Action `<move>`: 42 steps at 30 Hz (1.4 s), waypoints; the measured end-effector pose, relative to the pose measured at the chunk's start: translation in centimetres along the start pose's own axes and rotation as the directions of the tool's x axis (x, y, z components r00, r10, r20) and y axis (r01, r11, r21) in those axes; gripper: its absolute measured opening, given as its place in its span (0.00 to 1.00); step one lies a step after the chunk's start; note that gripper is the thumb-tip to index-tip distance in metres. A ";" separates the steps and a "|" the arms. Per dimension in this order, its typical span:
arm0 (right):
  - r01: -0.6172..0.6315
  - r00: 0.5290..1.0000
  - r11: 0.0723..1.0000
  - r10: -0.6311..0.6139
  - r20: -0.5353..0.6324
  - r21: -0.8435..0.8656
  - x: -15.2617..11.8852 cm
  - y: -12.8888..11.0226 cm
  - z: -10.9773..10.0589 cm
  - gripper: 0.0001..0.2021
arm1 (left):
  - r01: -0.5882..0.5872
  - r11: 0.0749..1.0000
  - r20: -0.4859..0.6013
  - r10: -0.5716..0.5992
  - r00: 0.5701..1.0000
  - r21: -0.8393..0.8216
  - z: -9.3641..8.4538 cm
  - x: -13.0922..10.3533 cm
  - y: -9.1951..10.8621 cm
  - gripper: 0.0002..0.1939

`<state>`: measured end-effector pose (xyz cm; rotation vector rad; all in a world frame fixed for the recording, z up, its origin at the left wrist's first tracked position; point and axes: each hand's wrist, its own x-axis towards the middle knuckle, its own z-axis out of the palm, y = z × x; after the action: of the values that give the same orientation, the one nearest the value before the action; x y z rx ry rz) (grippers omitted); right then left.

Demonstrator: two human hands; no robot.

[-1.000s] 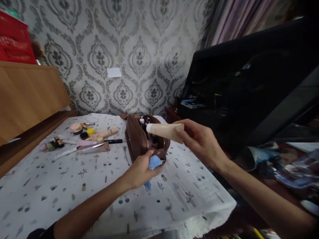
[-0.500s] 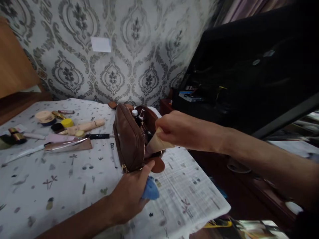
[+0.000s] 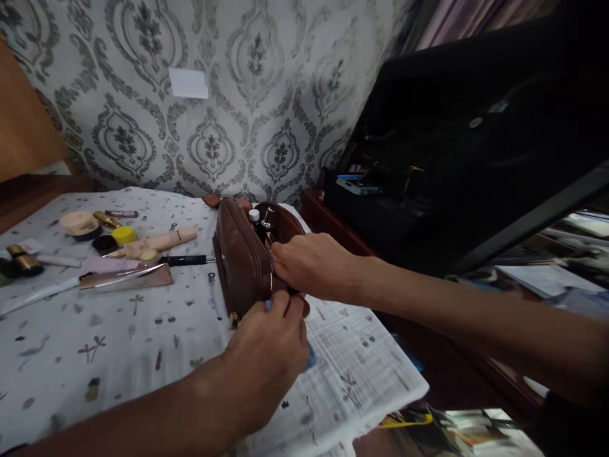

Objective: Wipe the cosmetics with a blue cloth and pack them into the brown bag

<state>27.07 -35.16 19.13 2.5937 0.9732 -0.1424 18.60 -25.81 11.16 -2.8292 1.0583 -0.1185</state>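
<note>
A brown zip-up cosmetic bag lies unzipped on the patterned cloth. Inside its opening stand a dark bottle with a white cap and a shiny clear-topped bottle. My right hand reaches into the opening with its fingers curled; whatever they hold is hidden by the hand and the bag. At the bag's near end, my left hand is closed round a blue cloth, of which only small parts show. Its fingertips are at the bag's edge.
Left of the bag lie several cosmetics: a beige tube, a black pen-like stick, a yellow-lidded jar and a pinkish flat tube. A large black open case stands to the right, beyond the table edge.
My right hand has gone lower into the bag, and the beige tube it held is out of sight. My left hand has moved up and closed its fingers at the bag's near end.
</note>
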 end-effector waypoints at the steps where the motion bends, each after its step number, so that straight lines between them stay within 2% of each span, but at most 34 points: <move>1: -0.002 1.000 1.000 0.002 0.005 -0.002 0.0 0.0 0.2 0.15 | -0.064 0.997 0.034 0.062 0.997 0.040 -0.5 0.4 -0.4 0.22; 3: -0.009 1.000 1.000 0.009 0.010 0.019 0.1 0.3 0.4 0.14 | -0.151 0.986 0.116 0.142 0.983 0.075 -1.4 1.2 -1.4 0.19; 7: -0.031 0.999 0.992 0.032 -0.006 0.122 0.5 1.1 0.8 0.14 | -0.180 0.981 0.206 0.163 0.965 0.066 -1.8 2.1 -2.6 0.15; 11: -0.080 0.996 0.977 0.087 -0.028 0.196 0.6 1.5 1.2 0.15 | -0.155 0.983 0.254 0.124 0.959 0.103 -1.2 2.0 -2.7 0.25; 13: -0.090 0.995 0.976 0.098 -0.030 0.196 0.6 1.5 1.3 0.15 | -0.137 0.988 0.263 0.116 0.958 0.064 -1.2 2.0 -2.9 0.31; 17: -0.095 0.993 0.980 0.105 -0.045 0.174 0.5 1.2 1.6 0.15 | -0.114 0.992 0.301 0.125 0.945 -0.055 -2.1 2.3 -3.5 0.32; 21: -0.099 0.993 0.979 0.110 -0.047 0.180 0.3 1.5 2.2 0.14 | -0.147 0.986 0.298 0.164 0.940 -0.081 -2.7 2.1 -3.8 0.32; 24: -0.094 0.991 0.979 0.109 -0.077 0.180 0.1 1.7 2.9 0.13 | -0.158 0.986 0.295 0.168 0.941 -0.058 -2.4 1.8 -3.6 0.34; 30: -0.015 0.982 0.997 0.030 -0.184 0.080 -0.3 1.7 4.6 0.20 | -0.131 0.991 0.213 0.123 0.969 0.024 0.2 1.4 -2.8 0.39; 34: 0.006 0.986 0.999 0.001 -0.164 0.040 -0.2 1.7 4.4 0.19 | -0.096 0.993 0.127 0.087 0.988 0.066 1.8 1.3 -2.6 0.40; 37: -0.026 0.989 1.000 0.025 -0.145 -0.001 -0.3 1.8 3.9 0.16 | -0.080 0.995 0.132 0.072 0.989 0.053 1.7 1.5 -2.7 0.40; 42: -0.089 0.993 0.995 0.085 -0.087 -0.050 -0.1 1.7 3.3 0.16 | -0.037 0.998 0.165 0.045 0.985 -0.056 0.7 1.5 -2.7 0.32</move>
<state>28.17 -37.63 16.57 2.6062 0.8780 0.0167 21.54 -24.72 10.90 -2.8019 1.0969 0.1483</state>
